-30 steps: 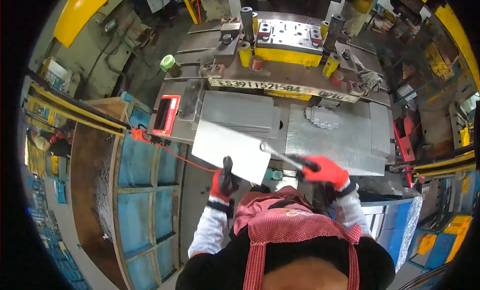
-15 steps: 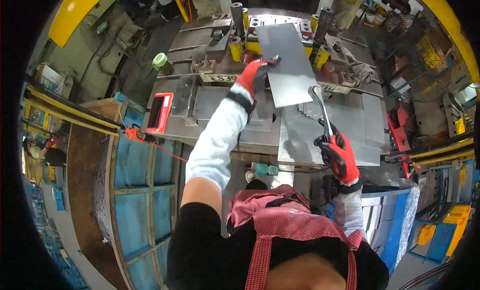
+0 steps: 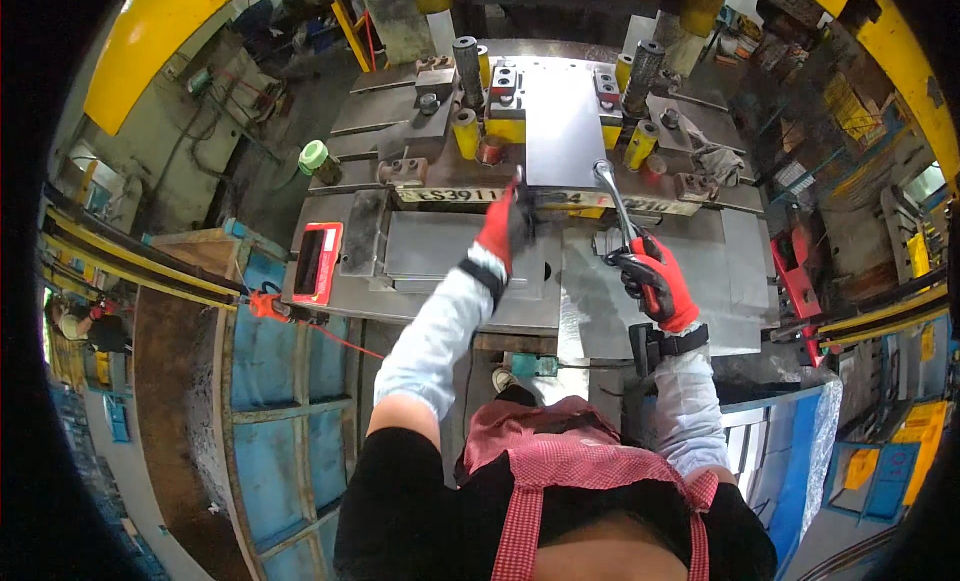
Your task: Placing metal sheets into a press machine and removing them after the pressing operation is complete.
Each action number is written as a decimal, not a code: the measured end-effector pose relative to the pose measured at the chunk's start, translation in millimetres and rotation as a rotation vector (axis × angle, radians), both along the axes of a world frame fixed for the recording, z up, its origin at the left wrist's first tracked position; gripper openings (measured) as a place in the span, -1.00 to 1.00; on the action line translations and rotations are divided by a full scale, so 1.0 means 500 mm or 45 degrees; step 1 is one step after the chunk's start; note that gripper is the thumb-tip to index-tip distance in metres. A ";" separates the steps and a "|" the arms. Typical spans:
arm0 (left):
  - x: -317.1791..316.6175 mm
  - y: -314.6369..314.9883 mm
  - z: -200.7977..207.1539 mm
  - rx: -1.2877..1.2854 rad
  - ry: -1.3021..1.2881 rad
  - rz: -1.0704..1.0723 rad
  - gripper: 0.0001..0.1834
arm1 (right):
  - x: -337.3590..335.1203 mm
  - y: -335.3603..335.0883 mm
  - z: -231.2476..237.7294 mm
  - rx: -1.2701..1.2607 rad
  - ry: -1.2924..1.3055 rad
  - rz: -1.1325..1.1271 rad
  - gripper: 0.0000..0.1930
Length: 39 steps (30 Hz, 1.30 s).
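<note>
A rectangular grey metal sheet (image 3: 564, 131) lies over the middle of the die, between its posts, its near end by the die's front edge. My right hand (image 3: 655, 281), in a red and black glove, is closed around the handle of a shiny metal wrench (image 3: 622, 211). The round head of this wrench is at the sheet's near right corner. Left of the sheet's near end is my left hand (image 3: 508, 226), gloved alike and partly blurred. One finger of it points forward, and it appears to hold nothing.
Yellow and dark posts (image 3: 466, 71) rise beside the die. Flat metal plates (image 3: 700, 271) lie on the table at right. A red-framed dark device (image 3: 318, 264) lies at left, near a green-lidded jar (image 3: 314, 157). A blue-panelled frame (image 3: 265, 371) stands at lower left.
The sheet has gone from tilted in my left hand to lying on the die. My left hand has let go and drawn back. The wrench has moved slightly left with my right hand.
</note>
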State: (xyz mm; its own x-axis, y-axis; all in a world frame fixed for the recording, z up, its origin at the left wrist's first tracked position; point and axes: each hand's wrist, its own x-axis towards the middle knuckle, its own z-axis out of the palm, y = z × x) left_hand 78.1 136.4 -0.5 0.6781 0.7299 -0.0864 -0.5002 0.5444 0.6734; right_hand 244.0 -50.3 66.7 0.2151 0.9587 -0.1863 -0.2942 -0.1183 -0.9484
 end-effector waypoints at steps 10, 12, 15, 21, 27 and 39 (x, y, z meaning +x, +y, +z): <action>0.063 -0.008 0.042 -0.095 -0.280 -0.081 -0.36 | 0.003 0.006 0.036 0.041 -0.172 0.146 -0.80; 0.079 0.004 0.040 -0.148 -0.237 0.003 -0.38 | 0.011 0.007 0.041 0.082 -0.133 0.147 -0.80; 0.090 -0.002 0.038 -0.159 -0.176 0.128 -0.36 | 0.026 0.000 0.044 0.147 -0.280 0.218 -0.83; 0.127 -0.026 0.058 -0.392 -0.247 0.154 -0.35 | 0.051 -0.002 0.040 0.189 -0.336 0.278 -0.82; 0.154 -0.051 0.063 -0.424 -0.198 0.254 -0.22 | 0.045 -0.016 0.005 0.115 -0.175 0.140 -0.67; 0.153 -0.021 0.041 -0.331 -0.309 0.185 -0.34 | 0.121 -0.018 0.006 0.712 -0.991 0.344 -0.77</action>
State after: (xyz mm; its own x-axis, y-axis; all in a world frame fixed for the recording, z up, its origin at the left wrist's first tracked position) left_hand 154.5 125.8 20.1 0.5926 0.7948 -0.1307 -0.7127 0.5930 0.3747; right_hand 304.5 -59.4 69.8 -0.1531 0.9002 0.4076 0.4042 0.4334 -0.8055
